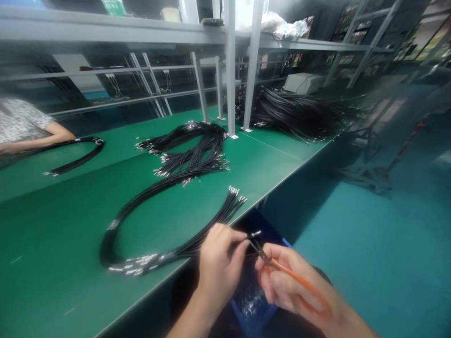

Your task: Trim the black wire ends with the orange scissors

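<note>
At the near edge of the green table, my left hand pinches a silver-tipped black cable end between thumb and forefinger, while my right hand is closed around orange-handled cutters. Their dark blades meet the cable end or nearly so; blur hides which. My left hand also masks whether the cable runs back to the curved black bundle on the table. Below the table's edge, a blue bin, partly covered by my hands, holds pale scraps too smeared to identify. Farther up the table lies a cable heap; toward its far end, strands blur together in a larger dark pile. At the table's left, a co-worker in a patterned top is cut off at the edge of view.
</note>
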`<state>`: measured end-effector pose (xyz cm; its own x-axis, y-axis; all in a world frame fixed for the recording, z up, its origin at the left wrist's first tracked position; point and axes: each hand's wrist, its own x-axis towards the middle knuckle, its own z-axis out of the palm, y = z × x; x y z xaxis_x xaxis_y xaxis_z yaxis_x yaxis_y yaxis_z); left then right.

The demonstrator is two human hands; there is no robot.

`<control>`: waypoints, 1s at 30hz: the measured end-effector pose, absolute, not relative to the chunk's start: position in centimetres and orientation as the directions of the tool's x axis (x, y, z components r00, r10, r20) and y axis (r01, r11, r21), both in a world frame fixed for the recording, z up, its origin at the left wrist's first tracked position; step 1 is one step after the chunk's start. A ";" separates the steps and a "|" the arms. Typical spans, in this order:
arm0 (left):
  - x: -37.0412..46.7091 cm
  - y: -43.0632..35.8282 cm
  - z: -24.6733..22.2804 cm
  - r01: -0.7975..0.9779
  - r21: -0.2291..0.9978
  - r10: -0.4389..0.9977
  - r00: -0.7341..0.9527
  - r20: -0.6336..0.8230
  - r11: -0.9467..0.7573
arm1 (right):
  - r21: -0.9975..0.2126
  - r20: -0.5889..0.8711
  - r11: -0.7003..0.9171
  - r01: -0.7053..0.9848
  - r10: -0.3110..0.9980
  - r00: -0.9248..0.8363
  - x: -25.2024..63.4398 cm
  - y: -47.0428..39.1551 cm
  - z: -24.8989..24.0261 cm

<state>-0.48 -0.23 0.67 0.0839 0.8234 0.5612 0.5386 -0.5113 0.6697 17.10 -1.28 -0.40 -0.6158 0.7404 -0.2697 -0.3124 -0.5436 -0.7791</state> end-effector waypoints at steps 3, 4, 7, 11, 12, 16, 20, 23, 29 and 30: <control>-0.4 -0.3 0.6 0.553 0.653 0.816 0.091 0.571 -0.519 | -0.766 -0.234 -0.526 -0.370 0.764 -0.601 16.7 -1.0 -0.6; -0.4 -0.3 0.5 0.556 0.648 0.814 0.094 0.573 -0.520 | -0.760 -0.224 -0.522 -0.387 0.770 -0.597 16.6 -0.9 -0.7; -0.4 -0.2 0.6 0.565 0.637 0.810 0.099 0.578 -0.524 | -0.744 -0.214 -0.525 -0.413 0.773 -0.597 16.4 -0.8 -0.7; -0.4 -0.2 0.6 0.571 0.633 0.810 0.104 0.576 -0.523 | -0.751 -0.221 -0.524 -0.401 0.772 -0.596 16.4 -0.6 -0.8; -0.4 -0.2 0.5 0.571 0.633 0.812 0.106 0.573 -0.522 | -0.759 -0.232 -0.526 -0.384 0.769 -0.595 16.4 -0.6 -0.8; -0.4 -0.2 0.4 0.559 0.651 0.822 0.102 0.561 -0.514 | -0.805 -0.276 -0.519 -0.287 0.756 -0.593 16.6 -0.9 -0.6; -0.5 -0.1 0.2 0.524 0.689 0.836 0.088 0.541 -0.501 | -0.832 -0.282 -0.507 -0.225 0.736 -0.615 16.9 -1.2 0.0; -0.4 0.0 0.1 0.524 0.716 0.860 0.066 0.505 -0.461 | -0.857 -0.276 -0.472 -0.206 0.760 -0.588 17.1 -1.2 0.4; 1.5 -0.3 -1.3 0.676 0.630 0.905 0.134 0.405 -0.382 | -0.941 -0.276 -0.326 -0.088 0.893 -0.356 17.3 -1.1 -1.8; 2.0 -0.1 -2.0 0.728 0.563 0.897 0.166 0.410 -0.392 | -0.949 -0.261 -0.302 -0.087 0.911 -0.319 17.2 -0.9 -2.4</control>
